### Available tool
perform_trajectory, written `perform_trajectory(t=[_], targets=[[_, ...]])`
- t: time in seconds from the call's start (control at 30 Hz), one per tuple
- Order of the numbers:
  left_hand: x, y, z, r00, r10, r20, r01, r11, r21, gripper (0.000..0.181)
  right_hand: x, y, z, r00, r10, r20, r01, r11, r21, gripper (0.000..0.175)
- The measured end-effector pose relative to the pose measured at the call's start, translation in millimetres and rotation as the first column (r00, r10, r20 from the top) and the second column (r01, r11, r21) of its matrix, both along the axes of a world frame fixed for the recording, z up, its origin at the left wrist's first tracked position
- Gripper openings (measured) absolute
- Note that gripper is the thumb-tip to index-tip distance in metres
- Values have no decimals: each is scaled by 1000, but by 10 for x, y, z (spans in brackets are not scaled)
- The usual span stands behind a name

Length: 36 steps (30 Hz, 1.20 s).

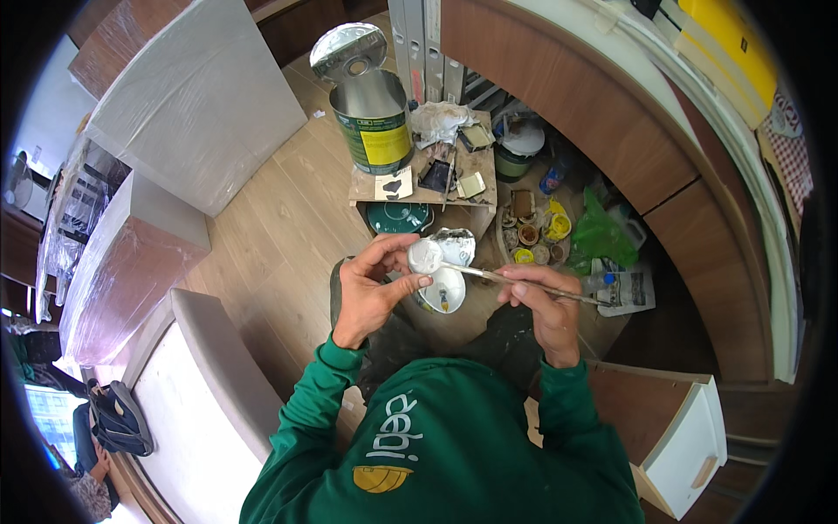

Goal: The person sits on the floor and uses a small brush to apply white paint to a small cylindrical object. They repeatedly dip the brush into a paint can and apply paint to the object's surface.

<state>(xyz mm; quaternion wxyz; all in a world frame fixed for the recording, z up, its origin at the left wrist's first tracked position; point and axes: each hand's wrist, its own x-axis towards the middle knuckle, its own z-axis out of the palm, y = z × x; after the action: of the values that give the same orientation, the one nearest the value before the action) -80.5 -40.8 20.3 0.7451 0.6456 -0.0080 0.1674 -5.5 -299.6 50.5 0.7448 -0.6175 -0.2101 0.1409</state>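
My left hand (370, 288) holds a small round white cup (425, 256) between thumb and fingers; what looks like white paint coats it. A thin, long-handled brush (484, 272) lies in the grip of my right hand (546, 308), and its end touches the cup's right side. Just below the cup is a white tub (459, 288) with a yellowish, paint-smeared tool (444, 300) inside. Behind it a crumpled, white-smeared lid or foil (458, 243) shows, partly covered by the cup.
A tall metal can (344, 144) with a raised lid stands on a low wooden box (481, 196), beside rags and small palettes. A green lidded bucket (397, 217) is underneath. Small paint pots (528, 233) and a green bag (597, 226) lie right. Another person's hand (100, 464) shows far left.
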Motion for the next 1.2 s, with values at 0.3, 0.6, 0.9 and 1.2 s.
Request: perform_trajectory(t=[0.3,0.6,0.9,1.2], targets=[[82,4,-59,999,-34,12,34,998,54,54,120,-100,-254,976,-180,-123,191,978,79,39],[314,-70,-76,992,-125,-22,127,980,157,57,241,533,-471,865,183,-468,-98,975,200,45],[580,-76,-236,976,-190,-104,206,962,178,56,321,558,-719,705,376,-602,-77,883,462,41],[679,-97,-440,970,-210,-126,235,940,247,75,437,446,-1041,624,462,-631,14,800,599,45]])
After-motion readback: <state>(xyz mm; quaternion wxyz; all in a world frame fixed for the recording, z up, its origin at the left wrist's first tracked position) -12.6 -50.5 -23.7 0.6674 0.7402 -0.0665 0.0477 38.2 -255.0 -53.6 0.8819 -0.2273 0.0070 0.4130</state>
